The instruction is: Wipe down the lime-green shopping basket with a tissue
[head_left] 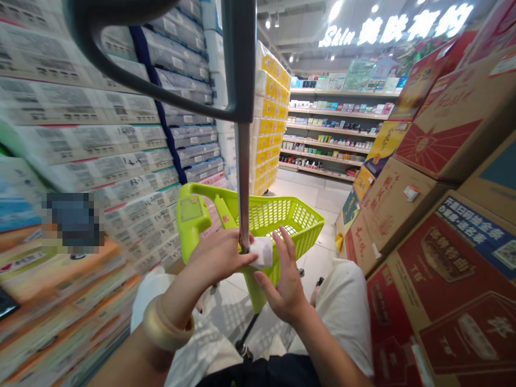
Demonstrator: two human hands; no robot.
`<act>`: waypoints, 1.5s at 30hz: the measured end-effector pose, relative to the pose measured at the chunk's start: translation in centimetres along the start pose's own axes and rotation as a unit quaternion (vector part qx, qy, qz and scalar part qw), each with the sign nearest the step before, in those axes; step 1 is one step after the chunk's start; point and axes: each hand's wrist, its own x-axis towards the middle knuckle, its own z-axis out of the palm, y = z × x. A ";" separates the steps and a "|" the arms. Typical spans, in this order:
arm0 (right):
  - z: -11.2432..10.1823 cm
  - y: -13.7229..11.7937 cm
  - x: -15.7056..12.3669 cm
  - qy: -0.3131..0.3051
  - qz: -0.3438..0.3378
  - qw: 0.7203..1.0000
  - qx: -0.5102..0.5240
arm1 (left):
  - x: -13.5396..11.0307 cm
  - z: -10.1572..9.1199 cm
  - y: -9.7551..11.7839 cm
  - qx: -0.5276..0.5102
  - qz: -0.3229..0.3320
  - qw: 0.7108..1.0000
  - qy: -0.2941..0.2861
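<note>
Close in front of me, a small folded white piece (263,251), tissue or cloth by its look, sits against the lower end of an upright metal pole (243,183). My left hand (221,255) is closed on it, with the thumb pressed on its near face and the fingertips at the pole. My right hand (287,285) is just right of the white piece, fingers and thumb apart, holding nothing. A dark grey looped handle (181,102) tops the pole. Behind both hands stands a lime green shopping cart basket (308,220), with slotted walls.
Stacked packs (100,140) form a wall on the left. Yellow-and-white packs (270,123) stand ahead. Cardboard cartons (411,209) are piled close on the right. Product shelves (334,129) line the back, beyond a light tiled floor (326,199).
</note>
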 end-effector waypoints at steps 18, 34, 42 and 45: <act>-0.9 -2.0 1.1 0.045 -0.048 0.989 -0.134 | 0.1 -0.3 0.2 0.011 -0.022 0.999 -0.038; -8.9 19.5 -12.5 -0.060 0.313 0.878 -0.358 | 0.6 -0.4 0.0 0.026 -0.055 0.996 -0.064; -9.7 22.1 -12.8 -0.004 0.300 0.877 -0.376 | 0.6 -0.3 0.3 0.030 -0.053 0.997 -0.056; -10.3 22.9 -12.6 0.009 0.302 0.874 -0.380 | 0.7 -0.3 0.3 0.030 -0.052 0.996 -0.059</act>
